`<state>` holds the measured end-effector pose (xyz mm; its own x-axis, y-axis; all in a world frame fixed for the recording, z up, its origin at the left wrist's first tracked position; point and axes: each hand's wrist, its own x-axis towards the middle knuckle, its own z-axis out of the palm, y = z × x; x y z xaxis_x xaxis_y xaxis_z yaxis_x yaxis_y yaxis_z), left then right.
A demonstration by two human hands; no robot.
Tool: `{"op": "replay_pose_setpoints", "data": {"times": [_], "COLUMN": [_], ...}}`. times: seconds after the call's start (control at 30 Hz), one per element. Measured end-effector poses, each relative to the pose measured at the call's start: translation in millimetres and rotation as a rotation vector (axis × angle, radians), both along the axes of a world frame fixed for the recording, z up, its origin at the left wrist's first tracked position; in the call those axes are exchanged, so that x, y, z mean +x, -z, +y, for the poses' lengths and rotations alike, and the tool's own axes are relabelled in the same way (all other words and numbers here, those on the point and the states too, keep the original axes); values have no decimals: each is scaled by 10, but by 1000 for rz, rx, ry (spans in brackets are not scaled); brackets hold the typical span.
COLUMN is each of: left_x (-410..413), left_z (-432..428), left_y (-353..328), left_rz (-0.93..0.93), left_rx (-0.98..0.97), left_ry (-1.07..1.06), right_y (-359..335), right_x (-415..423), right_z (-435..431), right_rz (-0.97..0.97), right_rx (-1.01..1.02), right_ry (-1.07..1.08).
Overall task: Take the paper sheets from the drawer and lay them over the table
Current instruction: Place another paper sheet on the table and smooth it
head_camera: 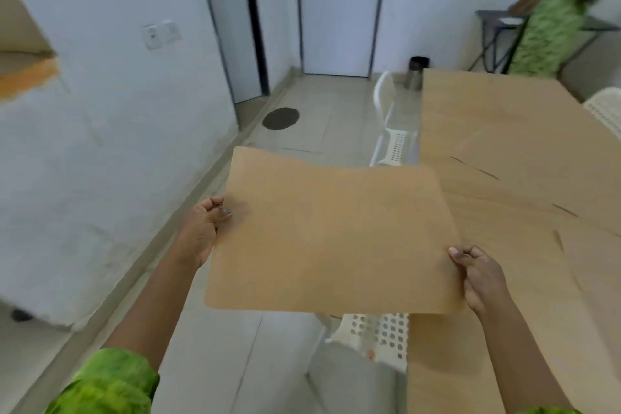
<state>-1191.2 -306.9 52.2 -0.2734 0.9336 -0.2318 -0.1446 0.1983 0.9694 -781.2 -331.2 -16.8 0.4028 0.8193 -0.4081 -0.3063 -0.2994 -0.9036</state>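
A brown paper sheet (331,232) hangs flat in the air in front of me, partly over the table's left edge. My left hand (205,228) grips its left edge with the thumb on top. My right hand (477,276) pinches its right near corner. The table (437,373) on the right is covered by several brown paper sheets (510,131) that overlap one another. No drawer is in view.
Two white perforated plastic chairs stand at the table's left side, one near (376,333) and one far (393,124). A dark bin (416,72) stands beyond. A wall (100,144) runs along the left, with a white door (336,7) ahead and tiled floor (235,346) between.
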Motion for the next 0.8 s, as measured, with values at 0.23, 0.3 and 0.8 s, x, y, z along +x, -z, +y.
{"op": "replay_pose_setpoints", "data": {"times": [0.23, 0.3, 0.8], "left_x": [177, 405, 2804], "left_z": [1106, 1383, 2343], "left_y": [-38, -17, 227], "left_rz": [-7, -10, 122], "left_rx": [3, 2, -50], "left_ry": [393, 532, 1195], "right_y": [33, 46, 331], "right_x": [-248, -289, -253], "right_z": [-568, -746, -1391], "right_rz": [3, 15, 130], "right_rx": [-37, -45, -110], "right_ry": [391, 504, 1201]}}
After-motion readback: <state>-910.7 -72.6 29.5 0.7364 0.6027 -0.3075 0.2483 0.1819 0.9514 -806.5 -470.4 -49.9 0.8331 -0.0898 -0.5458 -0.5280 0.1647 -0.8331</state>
